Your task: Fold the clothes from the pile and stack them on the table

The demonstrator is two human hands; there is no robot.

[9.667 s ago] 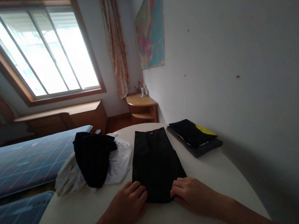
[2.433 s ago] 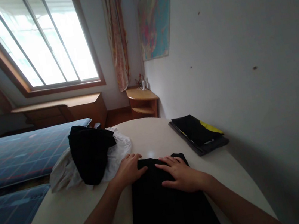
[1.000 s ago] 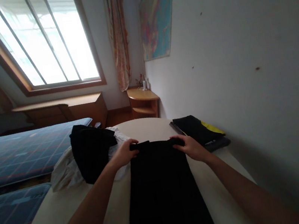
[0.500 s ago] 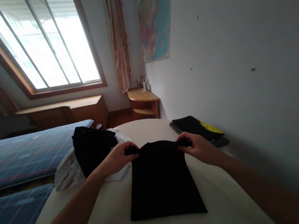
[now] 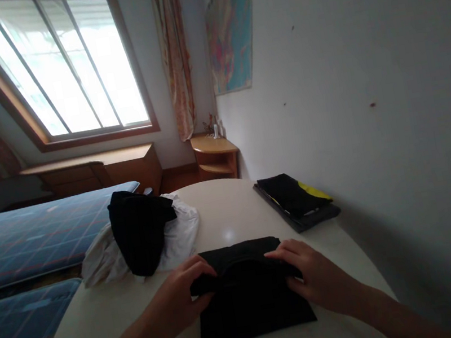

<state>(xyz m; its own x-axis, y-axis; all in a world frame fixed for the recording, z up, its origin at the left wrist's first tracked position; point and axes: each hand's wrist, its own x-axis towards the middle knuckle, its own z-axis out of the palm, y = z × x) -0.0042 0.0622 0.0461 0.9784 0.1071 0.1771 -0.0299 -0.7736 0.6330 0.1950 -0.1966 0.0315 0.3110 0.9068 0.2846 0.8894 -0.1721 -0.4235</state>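
A black garment [image 5: 254, 313] lies on the pale round-edged table [image 5: 215, 213] in front of me, its far part doubled over toward me. What kind of garment it is I cannot tell. My left hand [image 5: 184, 289] pinches the folded edge at its left corner, thumb underneath and fingers on top. At the right corner my right hand [image 5: 305, 268] grips the same edge in a like way. Both hands are closed on the cloth, which is slightly raised between them.
A heap of black cloth [image 5: 141, 228] and white cloth [image 5: 181, 230] sits on the table's left. Folded dark clothes with a yellow patch [image 5: 296, 198] lie at the right, near the wall [image 5: 400, 164]. Blue plaid mattresses [image 5: 47, 231] stand beyond the left edge.
Both hands have come nearer and lower, carrying the garment's far edge toward me. The cloth, stretched longer before, is now folded over and shorter.
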